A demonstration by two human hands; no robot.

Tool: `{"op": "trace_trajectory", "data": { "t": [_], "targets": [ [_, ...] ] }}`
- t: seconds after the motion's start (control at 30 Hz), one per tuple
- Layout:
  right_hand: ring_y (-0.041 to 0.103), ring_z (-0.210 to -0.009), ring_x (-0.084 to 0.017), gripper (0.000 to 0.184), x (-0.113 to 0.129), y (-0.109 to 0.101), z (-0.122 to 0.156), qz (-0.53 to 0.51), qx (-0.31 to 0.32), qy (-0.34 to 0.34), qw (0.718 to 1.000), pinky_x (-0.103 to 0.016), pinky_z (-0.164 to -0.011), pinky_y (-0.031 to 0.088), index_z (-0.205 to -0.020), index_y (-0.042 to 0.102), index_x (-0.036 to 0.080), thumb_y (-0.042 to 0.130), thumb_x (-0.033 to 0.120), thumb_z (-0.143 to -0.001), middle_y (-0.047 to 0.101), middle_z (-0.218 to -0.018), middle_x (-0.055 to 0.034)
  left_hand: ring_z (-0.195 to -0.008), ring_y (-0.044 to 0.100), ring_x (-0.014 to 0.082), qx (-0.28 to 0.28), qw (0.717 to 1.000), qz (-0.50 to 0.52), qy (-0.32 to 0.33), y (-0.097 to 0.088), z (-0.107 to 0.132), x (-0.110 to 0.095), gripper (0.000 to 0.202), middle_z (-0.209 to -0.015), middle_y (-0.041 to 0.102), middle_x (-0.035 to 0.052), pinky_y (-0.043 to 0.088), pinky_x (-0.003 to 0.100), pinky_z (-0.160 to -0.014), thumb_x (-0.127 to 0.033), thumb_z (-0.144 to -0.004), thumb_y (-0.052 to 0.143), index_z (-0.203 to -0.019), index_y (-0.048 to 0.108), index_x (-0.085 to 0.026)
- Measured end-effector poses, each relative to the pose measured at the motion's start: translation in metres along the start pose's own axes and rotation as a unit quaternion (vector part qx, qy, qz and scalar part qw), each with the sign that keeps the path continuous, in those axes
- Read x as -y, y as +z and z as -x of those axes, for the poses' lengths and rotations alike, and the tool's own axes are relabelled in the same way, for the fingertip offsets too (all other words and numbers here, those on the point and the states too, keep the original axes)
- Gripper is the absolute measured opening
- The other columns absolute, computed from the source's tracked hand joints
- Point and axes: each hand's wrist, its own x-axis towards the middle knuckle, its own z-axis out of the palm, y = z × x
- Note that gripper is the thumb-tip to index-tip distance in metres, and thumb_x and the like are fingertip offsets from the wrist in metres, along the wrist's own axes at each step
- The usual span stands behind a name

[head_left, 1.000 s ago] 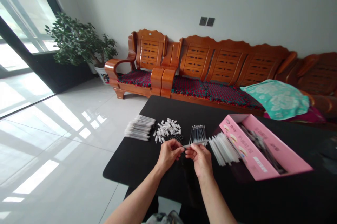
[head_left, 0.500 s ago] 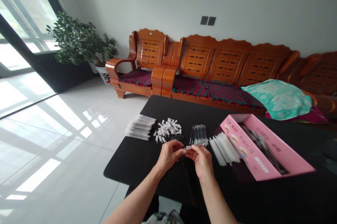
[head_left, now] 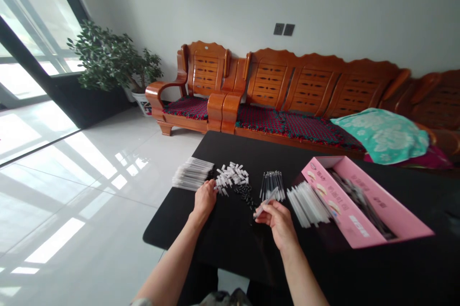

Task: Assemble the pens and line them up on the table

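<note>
Between the fingertips of my right hand (head_left: pixel 278 220) is a translucent pen barrel (head_left: pixel 266 202), tilted up to the right. My left hand (head_left: pixel 205 198) is at the near left edge of a heap of white pen caps (head_left: pixel 232 173), its fingers pinched together at a cap. Left of the heap lies a stack of pens with clear barrels (head_left: pixel 192 173). Small black pen parts (head_left: pixel 245 193) are scattered between my hands. Dark pen refills (head_left: pixel 272 182) lie side by side just beyond my right hand, and more empty translucent barrels (head_left: pixel 308 204) lie to its right.
A pink open box (head_left: pixel 359 217) with dark thin items inside stands on the right of the black table (head_left: pixel 194 234). Behind the table is a wooden sofa (head_left: pixel 273 85) with a turquoise cloth (head_left: pixel 384 136). A potted plant (head_left: pixel 115 62) stands at the back left.
My left hand has moved left, away from my right hand, to the pen caps. My right hand keeps the barrel, now tilted more upward. The black parts are more exposed.
</note>
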Motion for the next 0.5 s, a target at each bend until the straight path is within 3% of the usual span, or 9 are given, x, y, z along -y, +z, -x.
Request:
{"op": "trace_trajectory", "data": {
  "t": [0.13,0.23,0.33,0.4,0.5],
  "targets": [
    [0.067,-0.052,-0.018,0.044,0.007,-0.001,0.004,0.023,0.014,-0.015,1.0,-0.027,-0.052,0.054,-0.102,0.067,0.01,0.08,0.031,-0.067,0.069,-0.061,-0.0028,-0.087,0.064,0.0212,-0.009,1.0,0.014,-0.01,0.003,0.003,0.0,0.016,-0.097,0.068,0.0085,0.04,0.028,-0.073,-0.018,-0.085,0.058,-0.101,0.063,-0.019],
    [0.065,-0.052,-0.017,0.07,0.014,0.002,0.008,0.025,0.033,-0.044,0.998,-0.029,-0.053,0.054,-0.134,0.052,0.013,0.077,0.03,-0.071,0.068,-0.061,0.001,-0.088,0.064,0.0218,-0.029,0.998,0.053,-0.025,0.002,0.004,0.002,0.022,-0.095,0.069,0.0088,0.041,0.028,-0.075,-0.017,-0.084,0.058,-0.104,0.066,-0.019],
    [0.064,-0.052,-0.017,0.077,0.02,0.007,0.012,0.026,0.049,-0.048,0.997,-0.03,-0.053,0.054,-0.14,0.046,0.012,0.076,0.03,-0.071,0.067,-0.061,0.0007,-0.08,0.064,0.02,-0.037,0.985,0.161,-0.047,-0.002,0.005,0.001,0.022,-0.085,0.069,0.0068,0.044,0.027,-0.071,-0.019,-0.08,0.06,-0.099,0.071,-0.019],
    [0.064,-0.052,-0.018,0.072,0.02,0.011,0.013,0.024,0.059,-0.036,0.997,-0.03,-0.053,0.053,-0.133,0.054,0.01,0.077,0.031,-0.069,0.068,-0.061,-0.0007,-0.066,0.061,0.0165,-0.012,0.953,0.292,-0.077,-0.007,0.004,-0.004,0.022,-0.073,0.067,0.0041,0.045,0.024,-0.062,-0.023,-0.077,0.064,-0.096,0.073,-0.017],
    [0.064,-0.051,-0.017,0.049,0.017,0.016,0.013,0.033,0.079,-0.015,0.996,-0.028,-0.052,0.052,-0.109,0.068,0.008,0.077,0.031,-0.066,0.069,-0.061,-0.0034,-0.053,0.054,0.0113,0.042,0.852,0.509,-0.116,-0.013,0.005,-0.015,0.026,-0.061,0.06,0.0004,0.043,0.02,-0.049,-0.029,-0.071,0.072,-0.091,0.071,-0.012]
  ]
}}
